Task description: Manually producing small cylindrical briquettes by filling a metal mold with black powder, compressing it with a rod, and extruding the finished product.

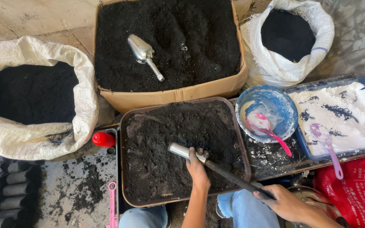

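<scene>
A brown tray (123, 139) full of black soil lies in front of me. My left hand (198, 166) rests over the soil and grips a long tool (216, 166) near its shiny metal tip (180, 150). The tool's dark shaft runs down to the right, where my right hand (281, 202) holds its end. The metal tip touches the soil near the tray's middle.
A cardboard box (170, 95) of soil holds a metal scoop (143, 52). White sacks of dark soil sit at left (30, 139) and upper right (271, 67). A blue bowl (290, 109) with a pink spoon, a blue tray (305, 147) of white powder, a red cap (103, 139) and dark tubes (5, 190) surround me.
</scene>
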